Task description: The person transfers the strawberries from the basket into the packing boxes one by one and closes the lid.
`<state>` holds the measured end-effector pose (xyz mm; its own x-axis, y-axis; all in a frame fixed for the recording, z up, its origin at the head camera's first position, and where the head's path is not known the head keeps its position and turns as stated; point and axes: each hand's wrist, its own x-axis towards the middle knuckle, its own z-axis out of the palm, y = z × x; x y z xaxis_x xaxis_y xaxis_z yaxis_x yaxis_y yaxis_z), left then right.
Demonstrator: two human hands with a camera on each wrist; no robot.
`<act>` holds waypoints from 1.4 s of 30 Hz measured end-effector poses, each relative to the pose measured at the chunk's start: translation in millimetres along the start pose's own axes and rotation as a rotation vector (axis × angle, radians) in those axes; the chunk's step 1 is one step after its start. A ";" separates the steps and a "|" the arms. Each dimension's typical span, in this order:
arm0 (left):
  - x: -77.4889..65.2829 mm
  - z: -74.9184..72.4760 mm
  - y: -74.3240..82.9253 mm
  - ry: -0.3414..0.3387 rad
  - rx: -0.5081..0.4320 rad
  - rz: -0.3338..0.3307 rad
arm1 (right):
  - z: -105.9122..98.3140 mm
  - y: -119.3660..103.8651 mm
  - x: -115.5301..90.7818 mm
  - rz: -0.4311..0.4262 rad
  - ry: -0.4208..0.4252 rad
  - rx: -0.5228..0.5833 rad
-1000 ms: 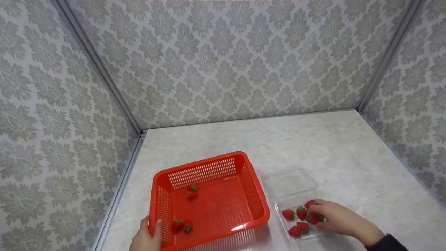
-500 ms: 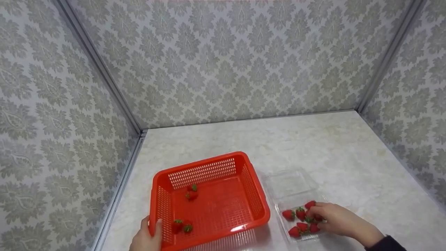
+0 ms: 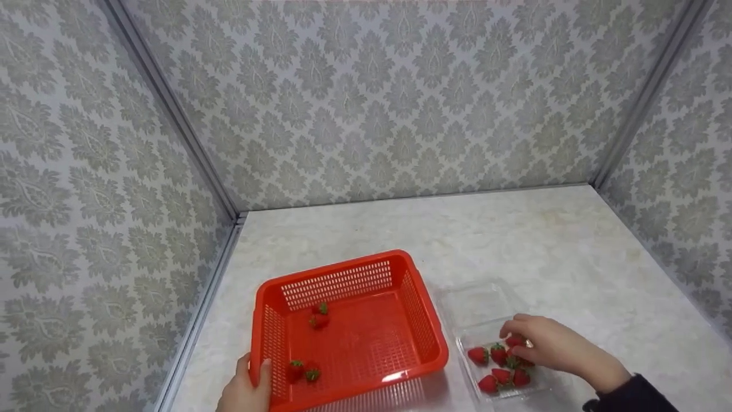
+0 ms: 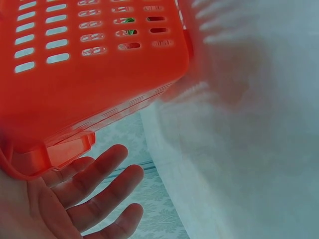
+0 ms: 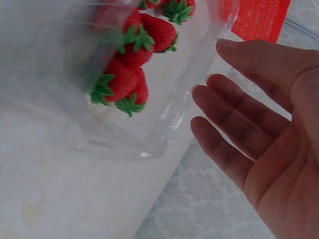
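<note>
Loosely, the right hand [image 3: 546, 342] is held over one clear box [image 3: 472, 372], its fingers slightly bent and parted, with nothing gripped; whether any berry is touched cannot be told. By the left hand [image 3: 246, 389], one basket [image 3: 366, 337] is held at its left side, the thumb being hooked over the rim while the other fingers are spread outside, below it. In the box, at least seven berries [image 3: 478, 356] can be counted, some being partly covered by the right hand. In the red basket, four more are seen, grouped in two pairs: one pair toward the back, one near the left hand. Behind the box's berries, one lid [image 3: 483, 303] is laid back. Basket and box are set side by side on one pale table [image 3: 486, 240], and three patterned walls [image 3: 400, 103] are seen around it.
</note>
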<state>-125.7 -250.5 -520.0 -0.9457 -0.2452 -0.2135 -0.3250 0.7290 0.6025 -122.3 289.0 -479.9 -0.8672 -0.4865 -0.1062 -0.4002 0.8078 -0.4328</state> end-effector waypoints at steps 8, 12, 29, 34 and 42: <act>-1.8 0.2 0.0 -0.010 0.001 -0.005 | -30.6 -34.6 34.1 -0.094 0.131 -0.148; -2.5 1.2 0.7 -0.001 0.017 0.002 | -39.7 -59.0 63.9 -0.215 0.196 -0.211; -7.8 6.1 3.1 0.131 0.051 0.038 | -14.7 -166.9 197.0 -0.533 0.112 -0.369; -7.9 9.6 3.4 0.124 0.035 0.028 | 16.3 -176.8 220.8 -0.536 0.021 -0.348; -9.9 7.5 5.1 0.178 0.017 0.042 | 60.7 -206.3 245.8 -0.650 -0.187 -0.328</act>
<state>-118.0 -239.6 -520.6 -0.9453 -0.3226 -0.0482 -0.2867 0.7515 0.5942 -234.9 -17.5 -471.1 -0.3733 -0.9240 -0.0832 -0.9074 0.3823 -0.1746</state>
